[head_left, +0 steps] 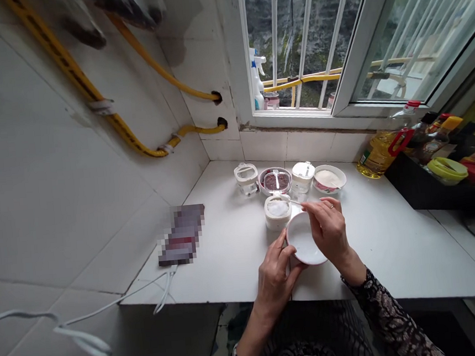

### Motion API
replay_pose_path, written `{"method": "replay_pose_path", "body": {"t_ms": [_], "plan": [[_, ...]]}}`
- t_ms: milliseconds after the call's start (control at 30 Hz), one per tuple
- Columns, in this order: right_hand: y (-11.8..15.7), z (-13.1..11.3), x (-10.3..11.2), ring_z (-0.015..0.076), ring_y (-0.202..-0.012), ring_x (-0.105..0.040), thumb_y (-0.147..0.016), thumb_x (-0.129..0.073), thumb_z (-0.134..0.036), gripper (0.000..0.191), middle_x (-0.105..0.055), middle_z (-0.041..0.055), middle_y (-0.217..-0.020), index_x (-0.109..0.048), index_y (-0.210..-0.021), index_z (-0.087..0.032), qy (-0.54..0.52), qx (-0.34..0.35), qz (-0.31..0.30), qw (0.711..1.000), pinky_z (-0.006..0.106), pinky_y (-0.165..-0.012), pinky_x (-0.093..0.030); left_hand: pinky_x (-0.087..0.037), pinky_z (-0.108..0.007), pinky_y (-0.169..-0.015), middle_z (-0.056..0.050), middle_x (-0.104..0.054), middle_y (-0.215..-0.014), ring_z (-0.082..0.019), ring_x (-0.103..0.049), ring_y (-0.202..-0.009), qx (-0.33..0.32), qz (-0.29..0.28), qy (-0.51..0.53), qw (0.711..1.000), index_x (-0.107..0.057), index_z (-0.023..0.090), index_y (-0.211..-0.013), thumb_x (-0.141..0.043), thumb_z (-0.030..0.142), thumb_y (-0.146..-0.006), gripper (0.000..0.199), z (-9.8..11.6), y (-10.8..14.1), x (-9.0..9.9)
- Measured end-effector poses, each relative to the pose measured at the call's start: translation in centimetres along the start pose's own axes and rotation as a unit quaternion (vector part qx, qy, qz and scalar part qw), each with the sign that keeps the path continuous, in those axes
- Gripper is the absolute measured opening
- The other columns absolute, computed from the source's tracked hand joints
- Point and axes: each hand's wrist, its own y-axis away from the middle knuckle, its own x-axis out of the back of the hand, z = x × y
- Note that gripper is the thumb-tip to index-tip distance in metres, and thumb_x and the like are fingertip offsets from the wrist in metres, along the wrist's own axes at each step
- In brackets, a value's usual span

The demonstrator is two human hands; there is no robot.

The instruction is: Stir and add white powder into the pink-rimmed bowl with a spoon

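Observation:
My left hand [276, 277] grips the rim and side of a white bowl [305, 244] that is tilted toward me, with a little white substance inside. My right hand [328, 231] pinches the handle of a small metal spoon [294, 201] above the bowl. The spoon's tip reaches a white-rimmed seasoning jar [279, 212] filled with white powder. Behind it stand a glass jar [246, 179], a dish of dark red flakes [275, 181], a white lidded jar [303, 177] and a patterned bowl of white powder [328, 179].
The white tiled counter [372, 244] ends in a front edge near my arms. A blurred phone [182, 235] lies at its left, with a white cable [107, 308] trailing off. Yellow gas hoses [88, 86] run along the wall. Cooking oil [385, 151] stands at the right.

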Motion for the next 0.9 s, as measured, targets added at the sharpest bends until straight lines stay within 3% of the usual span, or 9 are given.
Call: {"method": "replay_pose_path", "body": {"t_ms": [67,167,233,333,467,600,800,900], "plan": [[0.1,-0.3,0.6,0.0185,-0.073,-0.069,-0.097,-0.053,-0.012,0.019,-0.076,0.0026,-0.08,-0.069,-0.102,-0.021,-0.054,-0.085,0.006,0.995,0.038,-0.083,-0.051,-0.061,-0.046,-0.095,-0.022,-0.062,-0.138,-0.032,-0.064,-0.125,0.002,-0.001,-0.004,1.0,-0.057,0.021,-0.108,-0.071,0.021,-0.087,0.025,0.1,0.0,0.0],[1.3,-0.7,2.0,0.018,-0.067,-0.069,-0.096,-0.057,-0.02,0.013,-0.074,0.0017,-0.077,-0.07,-0.099,-0.021,-0.143,-0.249,0.009,0.958,0.033,-0.067,-0.054,-0.061,-0.044,-0.094,-0.021,-0.061,-0.14,-0.031,-0.065,-0.124,-0.002,-0.002,-0.009,1.0,-0.058,0.022,-0.106,-0.07,0.02,-0.087,0.022,0.3,-0.2,0.1],[2.6,-0.7,3.4,0.0176,-0.064,-0.068,-0.095,-0.059,-0.021,0.011,-0.073,0.0005,-0.073,-0.07,-0.095,-0.021,-0.165,-0.291,0.005,0.942,0.031,-0.063,-0.055,-0.061,-0.043,-0.095,-0.02,-0.061,-0.14,-0.03,-0.065,-0.124,-0.01,-0.001,-0.012,1.0,-0.058,0.022,-0.105,-0.069,0.02,-0.088,0.021,0.3,-0.2,0.2],[4.7,-0.6,5.7,0.0177,-0.067,-0.068,-0.095,-0.059,-0.019,0.011,-0.072,0.0007,-0.075,-0.07,-0.097,-0.022,-0.104,-0.269,-0.021,0.957,0.031,-0.065,-0.055,-0.061,-0.041,-0.094,-0.021,-0.062,-0.139,-0.029,-0.066,-0.122,-0.032,0.0,-0.025,0.999,-0.059,0.021,-0.106,-0.069,0.021,-0.089,0.02,0.3,-0.2,0.3],[6.7,-0.5,8.1,0.0191,-0.071,-0.066,-0.095,-0.056,-0.01,0.019,-0.072,0.0015,-0.075,-0.067,-0.104,-0.022,0.017,-0.128,-0.073,0.989,0.036,-0.074,-0.052,-0.062,-0.04,-0.09,-0.02,-0.063,-0.137,-0.029,-0.067,-0.12,-0.07,0.007,-0.057,0.996,-0.059,0.022,-0.105,-0.066,0.023,-0.091,0.016,0.4,-0.1,0.3],[7.5,-1.1,9.2,0.0178,-0.067,-0.065,-0.094,-0.051,-0.003,0.028,-0.074,0.0027,-0.078,-0.065,-0.111,-0.019,0.115,-0.036,-0.12,0.985,0.039,-0.083,-0.048,-0.063,-0.039,-0.089,-0.019,-0.065,-0.134,-0.028,-0.068,-0.117,-0.106,0.023,-0.087,0.99,-0.06,0.022,-0.101,-0.063,0.023,-0.093,0.008,0.5,-0.1,0.2],[8.7,-4.1,8.7,0.0161,-0.058,-0.059,-0.093,-0.048,-0.002,0.029,-0.07,0.0018,-0.072,-0.064,-0.113,-0.016,0.079,-0.057,-0.153,0.983,0.038,-0.082,-0.048,-0.062,-0.038,-0.089,-0.02,-0.067,-0.132,-0.029,-0.068,-0.118,-0.133,0.023,-0.109,0.985,-0.061,0.02,-0.098,-0.063,0.021,-0.094,0.005,0.7,-0.1,0.3],[8.9,-4.8,8.3,0.0161,-0.06,-0.061,-0.093,-0.049,-0.001,0.028,-0.07,0.0022,-0.072,-0.064,-0.111,-0.016,0.051,-0.082,-0.132,0.987,0.037,-0.081,-0.049,-0.062,-0.038,-0.089,-0.019,-0.065,-0.134,-0.029,-0.068,-0.119,-0.131,0.02,-0.106,0.986,-0.061,0.021,-0.099,-0.062,0.021,-0.094,0.005,0.6,-0.1,0.3]]}}
